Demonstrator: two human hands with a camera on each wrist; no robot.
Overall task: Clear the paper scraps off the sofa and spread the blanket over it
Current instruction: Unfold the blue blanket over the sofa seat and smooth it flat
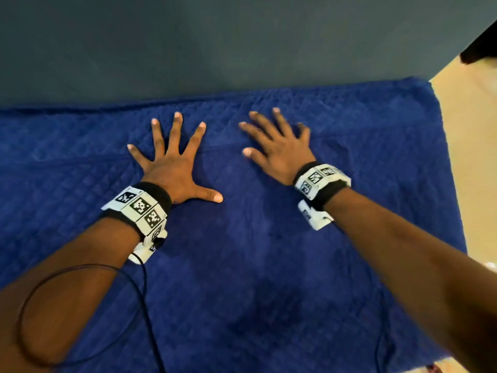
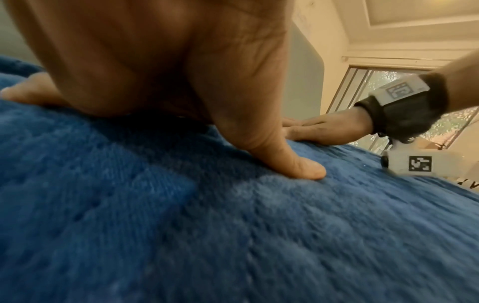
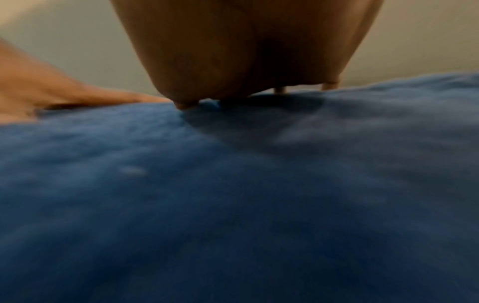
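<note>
A dark blue quilted blanket (image 1: 255,265) lies spread flat over the sofa seat, reaching up to the grey backrest (image 1: 215,44). My left hand (image 1: 172,162) presses palm down on it with all fingers splayed wide. To its right my right hand (image 1: 277,146) also lies flat on the blanket, fingers straight and spread. In the left wrist view my left thumb (image 2: 290,162) presses into the blue pile, with the right hand (image 2: 329,131) flat beyond it. The right wrist view shows my right palm (image 3: 246,51) above the blanket (image 3: 233,205). No paper scraps are visible.
The blanket's right edge (image 1: 443,157) ends at a cream floor (image 1: 473,130). A dark object (image 1: 481,47) stands at the far right corner. A black cable (image 1: 145,305) loops from my left wristband. A window (image 2: 388,82) shows in the left wrist view.
</note>
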